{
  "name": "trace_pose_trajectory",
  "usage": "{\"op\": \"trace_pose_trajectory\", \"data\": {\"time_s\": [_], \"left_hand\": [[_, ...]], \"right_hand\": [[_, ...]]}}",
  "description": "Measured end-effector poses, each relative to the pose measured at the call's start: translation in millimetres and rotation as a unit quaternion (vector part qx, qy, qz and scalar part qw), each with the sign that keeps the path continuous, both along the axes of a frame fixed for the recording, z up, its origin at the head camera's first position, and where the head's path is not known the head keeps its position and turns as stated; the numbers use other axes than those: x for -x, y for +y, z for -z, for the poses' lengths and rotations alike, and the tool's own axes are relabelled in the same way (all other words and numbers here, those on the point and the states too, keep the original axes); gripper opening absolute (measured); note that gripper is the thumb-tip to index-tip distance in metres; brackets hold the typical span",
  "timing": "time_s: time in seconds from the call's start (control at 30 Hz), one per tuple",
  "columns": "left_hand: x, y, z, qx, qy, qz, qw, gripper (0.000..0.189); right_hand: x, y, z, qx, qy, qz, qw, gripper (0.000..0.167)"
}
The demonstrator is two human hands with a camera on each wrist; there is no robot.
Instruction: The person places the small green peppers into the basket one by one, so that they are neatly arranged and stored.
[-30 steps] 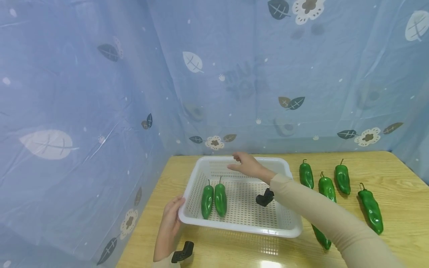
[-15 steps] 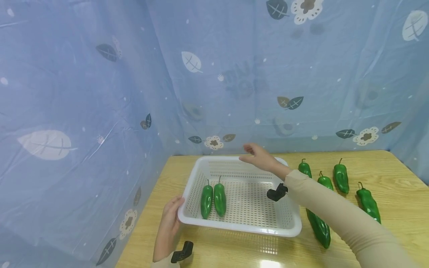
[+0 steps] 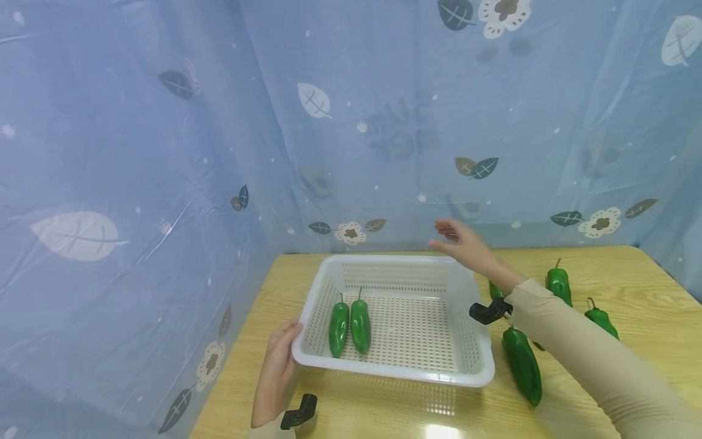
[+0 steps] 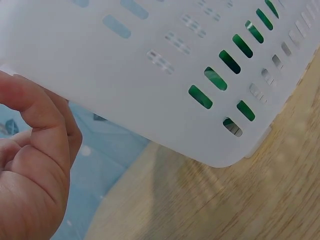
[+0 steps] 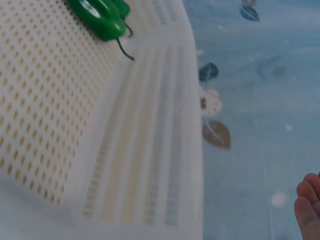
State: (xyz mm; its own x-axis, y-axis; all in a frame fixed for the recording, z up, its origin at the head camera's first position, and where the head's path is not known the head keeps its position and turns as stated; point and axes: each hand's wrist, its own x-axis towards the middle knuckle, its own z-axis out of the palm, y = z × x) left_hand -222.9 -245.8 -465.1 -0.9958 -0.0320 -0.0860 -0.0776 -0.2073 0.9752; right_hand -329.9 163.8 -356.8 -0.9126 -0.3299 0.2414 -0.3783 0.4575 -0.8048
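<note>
A white plastic basket [image 3: 395, 373] with slotted walls stands on the table, holding two green peppers [image 3: 338, 329] side by side in its left half. At the basket's near left corner my left hand [image 3: 278, 360] grips the rim; the left wrist view shows the curled fingers [image 4: 47, 120] at that edge. My right hand [image 3: 466, 247] hangs over the basket's far right corner, fingers apart and nothing in them. Only its fingertips [image 5: 307, 205] enter the right wrist view. Right of the basket lies a green pepper [image 3: 522, 366], and the right forearm partly hides others.
More green peppers lie on the right of the wooden table [image 3: 652, 292], one pepper [image 3: 559, 283] toward the back and another pepper [image 3: 601, 321] nearer. A blue patterned curtain [image 3: 384, 122] hangs behind and along the left side.
My right hand has moved right and away from me, from above the basket's far side to its far right corner. The left hand, the basket and its two peppers stay in place.
</note>
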Motion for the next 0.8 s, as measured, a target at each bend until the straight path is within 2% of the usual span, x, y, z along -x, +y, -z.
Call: {"op": "trace_pose_trajectory", "data": {"time_s": [0.37,0.5,0.8], "left_hand": [[2.2,-0.7,-0.4,0.001,0.0,-0.003,1.0,0.048],[2.8,-0.4,-2.0,0.005,0.001,-0.002,1.0,0.047],[-0.2,0.2,-1.8,0.015,0.0,-0.004,0.9999,0.048]], "right_hand": [[-19.6,73.8,1.7,-0.025,-0.025,0.073,0.9967,0.071],[-30.1,97.3,8.6,-0.026,-0.027,0.092,0.995,0.071],[-51.7,140.5,28.9,-0.066,-0.035,0.142,0.987,0.074]]}}
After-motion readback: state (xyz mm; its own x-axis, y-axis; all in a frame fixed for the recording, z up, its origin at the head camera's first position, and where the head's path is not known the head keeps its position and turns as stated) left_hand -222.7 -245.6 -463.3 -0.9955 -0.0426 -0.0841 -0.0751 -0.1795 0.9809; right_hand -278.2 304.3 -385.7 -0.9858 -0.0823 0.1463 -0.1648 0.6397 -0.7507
